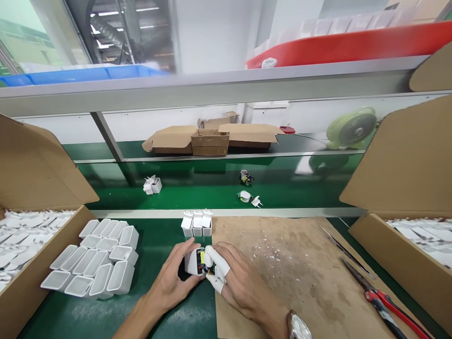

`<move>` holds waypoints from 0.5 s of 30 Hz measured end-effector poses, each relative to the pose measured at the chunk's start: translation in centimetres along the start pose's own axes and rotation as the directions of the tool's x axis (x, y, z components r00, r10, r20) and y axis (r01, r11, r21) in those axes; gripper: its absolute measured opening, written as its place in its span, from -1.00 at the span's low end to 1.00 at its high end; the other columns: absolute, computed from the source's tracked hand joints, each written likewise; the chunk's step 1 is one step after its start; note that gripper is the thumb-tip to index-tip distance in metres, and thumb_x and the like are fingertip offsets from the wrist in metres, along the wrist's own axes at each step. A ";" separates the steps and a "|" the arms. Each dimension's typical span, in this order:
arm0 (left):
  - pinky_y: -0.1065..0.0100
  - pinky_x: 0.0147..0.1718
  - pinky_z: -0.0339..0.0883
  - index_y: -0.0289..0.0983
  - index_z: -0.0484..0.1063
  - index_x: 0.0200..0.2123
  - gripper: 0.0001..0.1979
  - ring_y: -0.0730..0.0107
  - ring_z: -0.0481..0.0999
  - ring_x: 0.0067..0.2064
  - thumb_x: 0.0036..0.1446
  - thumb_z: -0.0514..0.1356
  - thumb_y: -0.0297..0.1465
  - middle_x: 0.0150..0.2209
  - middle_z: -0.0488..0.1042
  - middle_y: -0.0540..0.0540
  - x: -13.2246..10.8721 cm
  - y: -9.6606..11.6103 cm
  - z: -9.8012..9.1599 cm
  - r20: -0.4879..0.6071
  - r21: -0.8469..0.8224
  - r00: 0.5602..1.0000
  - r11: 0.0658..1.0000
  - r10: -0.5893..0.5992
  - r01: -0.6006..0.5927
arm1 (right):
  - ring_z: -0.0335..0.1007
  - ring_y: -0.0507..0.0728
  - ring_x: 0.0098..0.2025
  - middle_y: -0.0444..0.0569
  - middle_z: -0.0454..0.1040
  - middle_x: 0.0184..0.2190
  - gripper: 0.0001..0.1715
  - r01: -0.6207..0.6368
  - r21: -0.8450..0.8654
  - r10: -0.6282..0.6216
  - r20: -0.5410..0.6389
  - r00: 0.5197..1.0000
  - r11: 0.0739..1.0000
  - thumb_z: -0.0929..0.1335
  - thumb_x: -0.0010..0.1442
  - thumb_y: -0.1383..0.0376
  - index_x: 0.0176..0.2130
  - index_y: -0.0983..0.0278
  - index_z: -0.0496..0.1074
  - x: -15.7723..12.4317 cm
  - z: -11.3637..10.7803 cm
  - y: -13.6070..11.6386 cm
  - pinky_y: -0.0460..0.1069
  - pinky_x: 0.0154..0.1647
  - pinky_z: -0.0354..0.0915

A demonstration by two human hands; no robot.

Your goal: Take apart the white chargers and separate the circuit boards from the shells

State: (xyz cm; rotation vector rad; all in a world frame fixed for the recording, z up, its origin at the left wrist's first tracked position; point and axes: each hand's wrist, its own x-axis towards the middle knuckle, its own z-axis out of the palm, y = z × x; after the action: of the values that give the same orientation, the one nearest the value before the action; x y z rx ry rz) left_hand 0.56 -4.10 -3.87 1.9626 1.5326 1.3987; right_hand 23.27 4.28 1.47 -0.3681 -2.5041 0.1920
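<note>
My left hand [171,273] is closed around a white plastic charger case [191,262], which lies on its side over the green bench. Partly inside the case's open end is a circuit board [202,260] with a yellow component. My right hand [247,285] pinches the outer end of that board; white covers wrap its thumb and a finger. Just beyond my hands stand several white cases [197,226] in a small group. Many open white cases [95,256] are clustered left of my left hand.
Cardboard boxes of white parts flank me, left [67,245] and right [402,245]. On the brown board [282,263] lie tweezers [344,249] and red-handled cutters [381,296]. Loose charger parts [246,178] sit across the rail [158,213]. A shelf [212,87] spans above.
</note>
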 end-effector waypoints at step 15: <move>0.05 0.25 0.52 0.04 0.03 0.51 -0.21 0.12 0.58 0.24 0.38 0.35 -0.23 0.21 0.56 -0.15 -0.2 -0.2 0.1 0.011 0.005 1.000 1.000 -0.017 0.017 | 0.34 0.41 0.23 0.33 0.45 0.17 -0.31 -0.014 -0.015 0.014 0.001 1.000 1.000 0.23 0.21 0.56 0.31 0.52 0.25 -0.6 0.5 0.0 0.27 0.27 0.43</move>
State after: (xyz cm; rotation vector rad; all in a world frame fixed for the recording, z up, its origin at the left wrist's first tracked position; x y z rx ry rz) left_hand 0.56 -4.18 -4.19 1.9526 1.5456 1.3765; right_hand 23.47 4.05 0.77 -0.3920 -2.5061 0.1790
